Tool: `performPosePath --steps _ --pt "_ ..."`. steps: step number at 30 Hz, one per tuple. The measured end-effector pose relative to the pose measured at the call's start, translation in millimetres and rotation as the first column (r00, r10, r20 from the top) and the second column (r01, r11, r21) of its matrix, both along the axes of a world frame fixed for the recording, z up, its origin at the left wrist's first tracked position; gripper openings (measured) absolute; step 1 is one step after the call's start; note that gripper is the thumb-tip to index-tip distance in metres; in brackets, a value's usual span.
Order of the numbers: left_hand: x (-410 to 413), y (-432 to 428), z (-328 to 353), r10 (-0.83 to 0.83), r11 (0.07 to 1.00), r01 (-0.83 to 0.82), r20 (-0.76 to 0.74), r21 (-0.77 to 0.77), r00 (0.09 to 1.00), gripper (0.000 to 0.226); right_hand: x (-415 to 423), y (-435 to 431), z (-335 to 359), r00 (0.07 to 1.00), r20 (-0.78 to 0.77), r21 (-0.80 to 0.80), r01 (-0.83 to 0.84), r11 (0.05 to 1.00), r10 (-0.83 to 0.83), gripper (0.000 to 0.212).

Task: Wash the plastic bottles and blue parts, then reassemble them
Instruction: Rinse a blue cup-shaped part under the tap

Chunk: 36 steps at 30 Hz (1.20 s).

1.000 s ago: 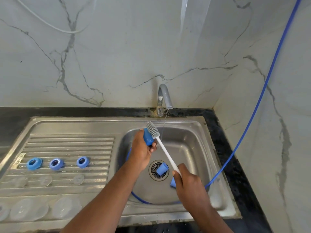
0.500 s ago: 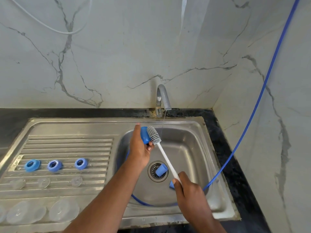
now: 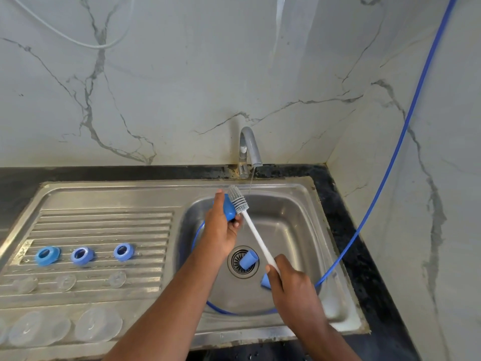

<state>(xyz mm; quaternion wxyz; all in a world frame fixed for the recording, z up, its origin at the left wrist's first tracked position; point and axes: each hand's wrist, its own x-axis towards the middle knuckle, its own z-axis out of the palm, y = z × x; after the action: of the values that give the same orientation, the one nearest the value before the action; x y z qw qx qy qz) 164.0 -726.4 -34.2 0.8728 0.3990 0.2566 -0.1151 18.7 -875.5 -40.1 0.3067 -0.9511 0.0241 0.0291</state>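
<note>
My left hand (image 3: 221,227) holds a blue cap (image 3: 229,210) over the sink basin (image 3: 299,230). My right hand (image 3: 291,285) grips the white handle of a bottle brush (image 3: 253,229), whose grey bristle head (image 3: 238,199) rests against the cap. Another blue cap (image 3: 248,260) lies on the drain, and a third blue part (image 3: 265,281) shows partly behind my right hand. Three blue rings (image 3: 82,255) sit in a row on the drainboard, with small clear pieces (image 3: 65,282) below them. Clear bottles (image 3: 98,323) lie at the drainboard's front edge.
A grey tap (image 3: 250,149) runs a thin stream of water into the basin. A blue hose (image 3: 390,162) comes down the right wall and loops inside the sink. Black countertop (image 3: 364,269) borders the steel sink; marble walls stand behind and to the right.
My left hand has lifted the blue cap slightly toward the tap. The brush head has slid up along the cap, following it.
</note>
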Motion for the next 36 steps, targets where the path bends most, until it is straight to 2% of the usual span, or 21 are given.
performPosePath --steps 2,7,12,16,22,27,32,36 --pt "4.1 5.6 1.6 0.039 0.999 -0.039 -0.018 -0.017 0.999 0.047 -9.6 0.6 -0.5 1.000 -0.019 0.024 -0.020 1.000 0.021 0.019" --pt "-0.7 -0.3 2.6 -0.027 1.000 0.027 0.016 -0.007 0.999 0.048 6.6 5.3 4.0 1.000 0.023 -0.009 0.011 1.000 -0.011 0.020" --pt "9.6 9.0 6.0 0.120 0.992 -0.120 -0.006 -0.043 0.993 0.041 -12.4 3.5 -3.2 0.998 -0.036 -0.002 -0.042 0.999 0.042 0.016" --pt "1.4 -0.8 4.1 0.078 0.996 -0.078 -0.006 -0.032 0.997 0.033 3.4 7.7 -5.3 1.000 -0.001 -0.026 0.000 1.000 0.000 0.019" --pt "11.4 7.7 8.6 0.209 0.974 -0.217 -0.123 -0.061 0.970 0.040 -13.8 9.4 -11.0 0.997 -0.067 -0.029 -0.044 0.999 0.042 0.019" --pt "0.9 -5.5 11.4 0.209 0.967 -0.228 -0.158 -0.112 0.965 0.036 7.4 12.0 -12.2 1.000 -0.010 -0.005 0.002 1.000 -0.002 0.018" --pt "15.8 3.4 15.7 0.249 0.959 -0.267 -0.171 -0.092 0.953 0.039 -12.1 10.9 -6.2 0.996 -0.060 -0.011 -0.069 0.998 0.068 0.027" --pt "9.0 -11.6 14.1 0.204 0.974 -0.216 -0.151 -0.067 0.967 0.041 4.3 12.8 -8.6 1.000 0.006 0.028 -0.014 1.000 0.014 0.012"
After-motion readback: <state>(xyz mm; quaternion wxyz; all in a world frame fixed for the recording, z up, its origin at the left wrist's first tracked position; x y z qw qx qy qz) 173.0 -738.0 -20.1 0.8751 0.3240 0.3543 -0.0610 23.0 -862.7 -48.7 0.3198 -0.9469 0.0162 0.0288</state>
